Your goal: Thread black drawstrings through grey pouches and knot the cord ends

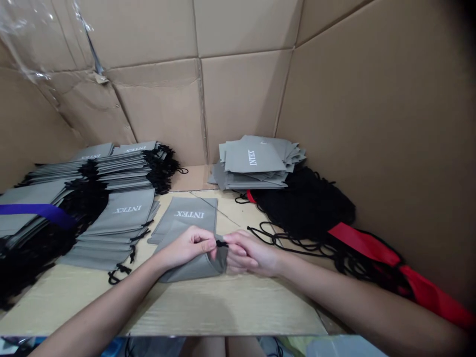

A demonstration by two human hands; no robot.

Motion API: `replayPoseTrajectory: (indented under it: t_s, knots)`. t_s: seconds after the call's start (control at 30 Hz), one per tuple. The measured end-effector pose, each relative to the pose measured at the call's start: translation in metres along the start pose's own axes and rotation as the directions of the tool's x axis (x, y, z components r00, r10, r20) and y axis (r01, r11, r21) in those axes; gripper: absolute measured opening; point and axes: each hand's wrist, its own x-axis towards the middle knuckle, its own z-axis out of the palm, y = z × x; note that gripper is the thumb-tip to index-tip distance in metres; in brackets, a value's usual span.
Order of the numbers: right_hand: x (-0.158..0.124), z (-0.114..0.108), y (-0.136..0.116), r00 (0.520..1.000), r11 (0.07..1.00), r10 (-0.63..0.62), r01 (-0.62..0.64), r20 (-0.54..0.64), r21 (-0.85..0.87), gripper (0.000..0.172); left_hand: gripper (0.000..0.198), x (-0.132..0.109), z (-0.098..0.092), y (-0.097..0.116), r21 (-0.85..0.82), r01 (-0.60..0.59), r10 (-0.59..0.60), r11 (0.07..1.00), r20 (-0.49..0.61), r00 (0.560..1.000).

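A grey fabric drawstring pouch (188, 214) printed with white INTEX lies flat in front of me, and its near end is folded up into my hands. My left hand (185, 248) pinches the pouch's mouth (195, 265) between thumb and fingers. My right hand (247, 254) meets it from the other side, with its fingertips closed around a short end of black cord (222, 243). Part of the pouch's mouth is hidden behind my fingers.
Stacks of grey pouches (119, 233) with black cords fill the left, one crossed by a purple band (39, 212). Another grey stack (255, 163) stands at the back. Black pouches (303, 203) and red straps (399, 267) lie on the right, against cardboard walls (372, 99).
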Motion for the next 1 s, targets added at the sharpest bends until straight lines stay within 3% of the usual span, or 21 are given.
replayPoseTrajectory:
  t_s: [0.2,0.37,0.47,0.67,0.8,1.0]
  knots:
    - [0.001,-0.005,-0.007,0.986,0.993,-0.113,0.114,-0.123,0.006,0.043,0.036,0.001,0.003,0.008,0.189,0.032,0.008,0.982,-0.207,0.978]
    - [0.004,-0.007,-0.003,0.918,0.975,-0.223,0.211,-0.329,-0.071,0.031,0.037,0.0,0.001,0.01,0.228,0.037,0.021,0.973,-0.247,0.969]
    - [0.007,-0.013,-0.001,0.877,0.97,-0.24,0.202,-0.416,-0.133,0.025,0.039,-0.001,0.001,0.008,0.212,0.014,0.039,0.977,-0.246,0.969]
    - [0.01,-0.01,0.003,0.893,0.941,-0.226,0.098,-0.388,-0.324,0.035,0.038,0.001,0.003,0.002,0.21,-0.031,0.08,0.977,-0.227,0.971]
    - [0.007,0.002,0.009,0.898,0.881,-0.273,0.09,-0.344,-0.465,0.031,0.039,0.002,0.005,0.0,0.2,-0.066,0.105,0.978,-0.195,0.975]
    - [0.006,0.005,0.006,0.92,0.89,-0.219,0.052,-0.325,-0.453,0.039,0.041,0.002,0.006,0.001,0.189,-0.093,0.118,0.978,-0.129,0.985]
